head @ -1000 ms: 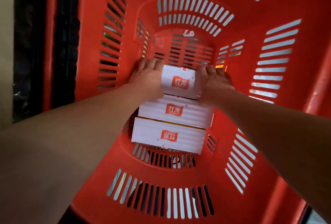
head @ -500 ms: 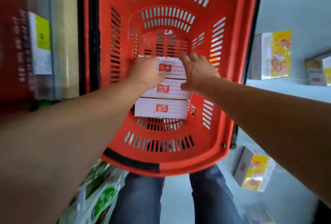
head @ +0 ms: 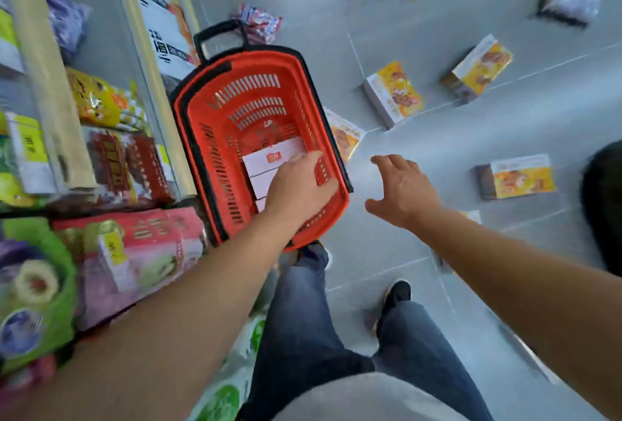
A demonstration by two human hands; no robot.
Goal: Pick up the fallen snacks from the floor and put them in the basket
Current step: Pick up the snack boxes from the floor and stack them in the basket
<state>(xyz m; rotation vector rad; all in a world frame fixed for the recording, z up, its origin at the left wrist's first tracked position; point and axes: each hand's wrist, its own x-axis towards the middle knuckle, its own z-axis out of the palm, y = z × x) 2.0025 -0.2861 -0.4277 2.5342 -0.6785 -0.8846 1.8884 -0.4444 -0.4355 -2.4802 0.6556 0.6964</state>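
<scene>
Where white boxes [head: 269, 159] lie, left hand [head: 298, 186] above

Slotted red plastic basket [head: 202, 138]; smooth grey tiled floor [head: 420, 33]; white card boxes [head: 269, 158].

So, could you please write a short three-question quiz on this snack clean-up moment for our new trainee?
1. True or false: the right hand is gripping a snack box.
2. Multiple choice: what lies inside the red basket? A) yellow bags B) white boxes with a red logo C) nothing
3. Short answer: which fallen snack lies right beside the basket's right wall?

Key
1. False: the hand is open with fingers spread above the floor, holding nothing.
2. B. The left hand is over them, near the basket's rim.
3. The yellow box, partly hidden behind the basket's rim.
</scene>
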